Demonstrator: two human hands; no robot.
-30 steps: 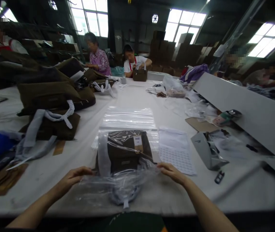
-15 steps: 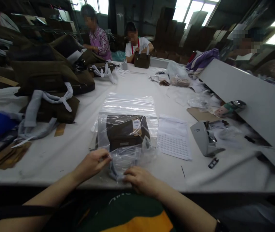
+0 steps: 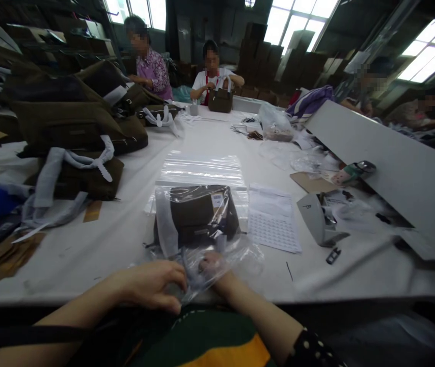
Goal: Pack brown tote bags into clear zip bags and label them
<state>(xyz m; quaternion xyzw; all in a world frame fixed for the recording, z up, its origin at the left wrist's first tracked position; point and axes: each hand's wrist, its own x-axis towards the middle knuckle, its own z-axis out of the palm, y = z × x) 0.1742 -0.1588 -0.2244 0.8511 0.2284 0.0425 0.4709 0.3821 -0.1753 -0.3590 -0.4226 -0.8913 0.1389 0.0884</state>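
Note:
A dark olive handbag (image 3: 192, 211) with a paper tag (image 3: 217, 201) lies inside a clear plastic bag (image 3: 246, 255) in front of me. The plastic bag's loose near end is crumpled at the table edge. My right hand (image 3: 214, 266) is under that clear film, its fingers curled near the handbag's lower edge; what they grip, if anything, is blurred by the plastic. To its left, my left hand (image 3: 160, 285) is beside the bag's near edge, with thumb and fingers curved and apart. Grey-wrapped handle parts show faintly between the hands.
A stack of clear plastic bags (image 3: 202, 165) lies beneath. Right of it are a printed sheet (image 3: 273, 219), a tape dispenser (image 3: 315, 216) and a bottle (image 3: 355, 172). Several olive handbags (image 3: 64, 122) are piled at left. Co-workers sit beyond; one handles a handbag (image 3: 220, 100).
My right hand has moved up and forward under the plastic film. My left hand has come down nearer the table edge, its fingers now apart. The plastic bag's near end has spread to the right.

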